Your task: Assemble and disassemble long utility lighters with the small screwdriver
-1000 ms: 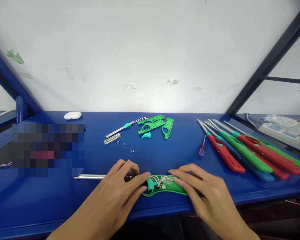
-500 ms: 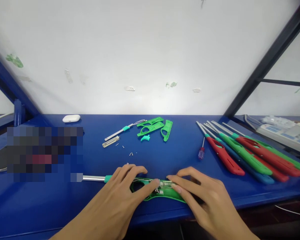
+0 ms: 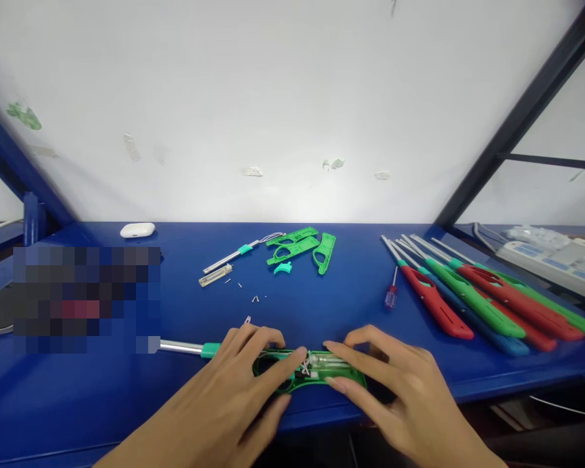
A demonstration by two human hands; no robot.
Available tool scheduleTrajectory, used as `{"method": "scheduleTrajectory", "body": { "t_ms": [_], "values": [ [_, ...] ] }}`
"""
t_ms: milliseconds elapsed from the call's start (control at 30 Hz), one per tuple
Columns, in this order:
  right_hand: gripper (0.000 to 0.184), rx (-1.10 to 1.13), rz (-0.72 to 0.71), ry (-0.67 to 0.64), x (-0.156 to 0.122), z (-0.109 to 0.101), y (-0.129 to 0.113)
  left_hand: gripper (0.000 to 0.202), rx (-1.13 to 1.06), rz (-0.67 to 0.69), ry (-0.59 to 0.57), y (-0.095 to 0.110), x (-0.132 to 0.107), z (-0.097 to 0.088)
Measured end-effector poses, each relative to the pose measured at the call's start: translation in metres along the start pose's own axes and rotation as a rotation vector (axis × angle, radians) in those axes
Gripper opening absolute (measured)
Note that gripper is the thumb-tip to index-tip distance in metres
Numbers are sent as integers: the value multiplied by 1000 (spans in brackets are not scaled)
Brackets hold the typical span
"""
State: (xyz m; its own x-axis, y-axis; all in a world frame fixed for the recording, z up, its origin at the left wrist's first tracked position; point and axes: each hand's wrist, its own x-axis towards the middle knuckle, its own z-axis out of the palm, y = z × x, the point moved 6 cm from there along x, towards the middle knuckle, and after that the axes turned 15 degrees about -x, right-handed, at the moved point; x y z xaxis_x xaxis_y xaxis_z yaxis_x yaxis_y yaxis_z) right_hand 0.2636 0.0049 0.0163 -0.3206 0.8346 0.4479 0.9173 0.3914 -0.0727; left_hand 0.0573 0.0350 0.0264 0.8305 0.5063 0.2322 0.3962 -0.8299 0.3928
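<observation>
An opened green gas lighter (image 3: 316, 380) lies lengthwise near the table's front edge, its inside facing up. Its silver tube (image 3: 180, 347) and teal collar (image 3: 210, 350) stick out to the left. A clear fuel tank (image 3: 329, 359) sits in the right part of the shell, beside white wires. My left hand (image 3: 253, 377) is curled over the middle of the lighter, one fingertip at the tank's left end. With fingers on the top edge and thumb at the lower edge, my right hand (image 3: 400, 383) grips the shell's right end.
Loose green shells (image 3: 295, 250), a teal trigger (image 3: 283, 268), a spare tank (image 3: 215, 275), a tube (image 3: 229, 259) and small screws (image 3: 255, 299) lie behind. Right are a screwdriver (image 3: 390, 296) and several assembled lighters (image 3: 472, 299). A white case (image 3: 137, 230) is back left.
My right thumb has moved from the tank down to the shell's lower edge, uncovering more of the tank. My left thumb now shows below the lighter. The view has shifted slightly.
</observation>
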Motion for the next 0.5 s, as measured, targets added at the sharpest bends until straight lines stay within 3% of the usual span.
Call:
{"method": "scheduleTrajectory", "body": {
  "t_ms": [200, 500],
  "values": [
    [30, -2, 5, -20, 1, 2, 1, 44, 85, 73, 33, 14, 4, -8],
    [33, 3, 15, -11, 2, 1, 0, 51, 58, 111, 61, 13, 2, -7]
  ]
}}
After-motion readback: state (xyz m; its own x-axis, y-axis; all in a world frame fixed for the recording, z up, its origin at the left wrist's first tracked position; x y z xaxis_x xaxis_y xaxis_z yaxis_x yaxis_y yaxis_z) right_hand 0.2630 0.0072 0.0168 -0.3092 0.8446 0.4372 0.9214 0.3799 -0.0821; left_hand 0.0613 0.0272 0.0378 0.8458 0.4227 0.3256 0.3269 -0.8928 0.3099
